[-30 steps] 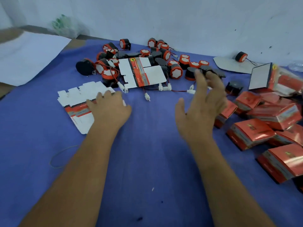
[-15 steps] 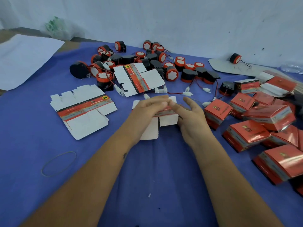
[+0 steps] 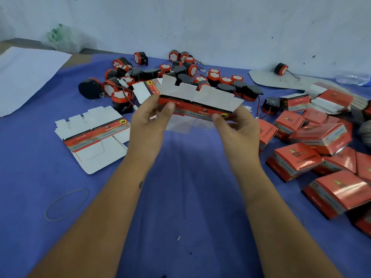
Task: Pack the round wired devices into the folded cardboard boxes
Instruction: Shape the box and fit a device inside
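- Both hands, left hand [image 3: 149, 122] and right hand [image 3: 235, 127], pinch an unfolded carton blank [image 3: 198, 103] by its ends, raised above a blue cloth [image 3: 180, 197].
- Round red-and-black wired devices [image 3: 180, 75] lie heaped behind it, near a pale wall [image 3: 200, 23].
- Folded red boxes [image 3: 313, 149] crowd the right side.
- What seems a rubber band [image 3: 66, 204] lies left.

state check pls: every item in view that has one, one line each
Held box blank: unfolded, lifted off the cloth, pinched at both ends.
Left hand: pinches blank's left end.
Right hand: pinches blank's right end.
Flat blank: unfolded, lying on cloth.
Folded boxes: assembled, piled at right.
Round devices: loose, unpacked.
Rubber band: lying slack.
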Available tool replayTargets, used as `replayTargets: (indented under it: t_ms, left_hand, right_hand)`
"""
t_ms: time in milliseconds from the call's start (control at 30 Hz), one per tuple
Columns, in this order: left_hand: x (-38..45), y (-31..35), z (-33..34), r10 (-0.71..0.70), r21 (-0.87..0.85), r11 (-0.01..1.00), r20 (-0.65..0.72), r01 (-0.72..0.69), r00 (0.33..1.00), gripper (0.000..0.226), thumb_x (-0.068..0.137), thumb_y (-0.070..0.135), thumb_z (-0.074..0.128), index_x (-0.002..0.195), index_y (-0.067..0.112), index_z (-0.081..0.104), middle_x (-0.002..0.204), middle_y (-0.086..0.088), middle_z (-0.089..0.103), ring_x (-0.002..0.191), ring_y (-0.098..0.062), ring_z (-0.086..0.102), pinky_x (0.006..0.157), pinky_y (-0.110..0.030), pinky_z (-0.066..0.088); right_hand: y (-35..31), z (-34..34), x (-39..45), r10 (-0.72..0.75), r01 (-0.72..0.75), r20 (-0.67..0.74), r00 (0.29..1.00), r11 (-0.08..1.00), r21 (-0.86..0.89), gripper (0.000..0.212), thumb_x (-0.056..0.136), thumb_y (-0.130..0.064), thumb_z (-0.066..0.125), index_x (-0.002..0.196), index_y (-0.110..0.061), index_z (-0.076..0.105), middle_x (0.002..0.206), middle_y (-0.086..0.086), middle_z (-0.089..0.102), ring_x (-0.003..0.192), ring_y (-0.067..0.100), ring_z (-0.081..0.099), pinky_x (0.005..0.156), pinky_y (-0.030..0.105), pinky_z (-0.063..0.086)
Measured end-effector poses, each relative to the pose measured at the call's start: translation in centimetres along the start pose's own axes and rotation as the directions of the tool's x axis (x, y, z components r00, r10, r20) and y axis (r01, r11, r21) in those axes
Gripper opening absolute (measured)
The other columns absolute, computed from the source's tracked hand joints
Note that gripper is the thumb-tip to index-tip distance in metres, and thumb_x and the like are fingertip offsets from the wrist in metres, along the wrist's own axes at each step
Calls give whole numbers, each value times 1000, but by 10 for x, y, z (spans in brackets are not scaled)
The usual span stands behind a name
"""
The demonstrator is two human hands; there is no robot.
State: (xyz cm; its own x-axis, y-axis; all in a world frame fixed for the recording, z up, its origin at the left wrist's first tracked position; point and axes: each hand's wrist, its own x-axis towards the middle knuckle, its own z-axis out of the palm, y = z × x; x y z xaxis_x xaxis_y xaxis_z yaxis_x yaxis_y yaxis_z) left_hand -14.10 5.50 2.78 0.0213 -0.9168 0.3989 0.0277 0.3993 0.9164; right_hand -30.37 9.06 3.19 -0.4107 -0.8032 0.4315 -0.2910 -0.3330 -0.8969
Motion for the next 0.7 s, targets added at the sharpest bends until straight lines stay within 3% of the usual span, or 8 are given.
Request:
replayTargets:
  t_ms: [67, 133, 200, 300, 400, 467, 600, 700]
  left_hand:
    - [-1, 2, 1, 48, 80, 996, -31, -45, 998, 18, 100, 22, 57, 110, 36, 61, 103, 24, 68, 104, 4, 61, 89, -18, 50]
    - [-1, 3, 1, 103, 178, 980, -57, -92, 993, 28, 99, 9, 55, 110, 35, 58, 115, 13, 65, 114, -5, 57, 102, -30, 46]
    - [-1, 4, 0, 138, 218, 969, -64, -121, 988, 33, 97, 4, 56, 107, 34, 58, 121, 8, 62, 119, -8, 55, 104, -25, 42]
    - [-4, 5, -1, 131, 166, 978, -37, -123, 991, 18, 97, 11, 58, 100, 28, 62, 114, 8, 64, 113, -2, 55, 96, -12, 41]
    - [-4, 2, -2, 132, 123, 984, -36, -127, 991, 7, 97, 14, 58, 97, 20, 61, 106, 2, 62, 104, -5, 55, 95, -20, 45]
    - [-5, 2, -1, 193, 153, 971, -44, -184, 980, 9, 94, 14, 61, 93, 23, 61, 107, -3, 60, 105, -10, 55, 98, -25, 45]
    - [-8, 1, 3, 330, 320, 889, 49, -328, 943, 5, 88, 22, 67, 93, 19, 68, 119, -8, 60, 119, -11, 52, 101, -16, 37]
    - [-12, 0, 6, 402, 365, 821, 176, -439, 899, 18, 87, 29, 66, 98, 16, 72, 124, -6, 60, 125, -23, 51, 107, -31, 39]
  right_hand:
    - [-4, -3, 0, -38, 39, -29, 999, 999, 26, 12, 90, -20, 67, 101, -26, 67, 95, -4, 66, 88, 12, 58, 83, 29, 49]
    - [-8, -5, 0, -48, 51, -32, 998, 992, 115, 4, 93, -23, 65, 92, -24, 68, 85, -9, 64, 78, 7, 56, 74, 21, 48]
    - [-9, -5, 0, -50, 54, -32, 998, 992, 116, 11, 94, -19, 63, 84, -23, 67, 74, -13, 64, 71, 9, 58, 67, 19, 50]
    - [-5, -4, -2, -65, 64, 18, 998, 998, 22, 13, 92, -19, 65, 80, -19, 67, 72, -7, 64, 72, 25, 61, 69, 31, 52]
    - [0, -4, -5, -65, 67, 104, 992, 998, -7, 7, 87, -30, 70, 86, -23, 71, 84, -7, 68, 75, 10, 62, 69, 20, 51]
    - [6, -3, -4, -79, 93, 118, 990, 989, -117, 8, 86, -33, 71, 87, -26, 71, 87, -9, 68, 77, 5, 61, 71, 20, 50]
    - [16, -1, -3, -16, 49, 116, 993, 954, -296, 15, 91, -37, 61, 80, -29, 67, 72, -16, 63, 66, 0, 56, 63, 24, 44]
    - [20, -4, -1, 37, -7, 82, 996, 942, -335, 19, 90, -42, 52, 79, -33, 63, 66, -15, 57, 59, -1, 51, 57, 23, 36]
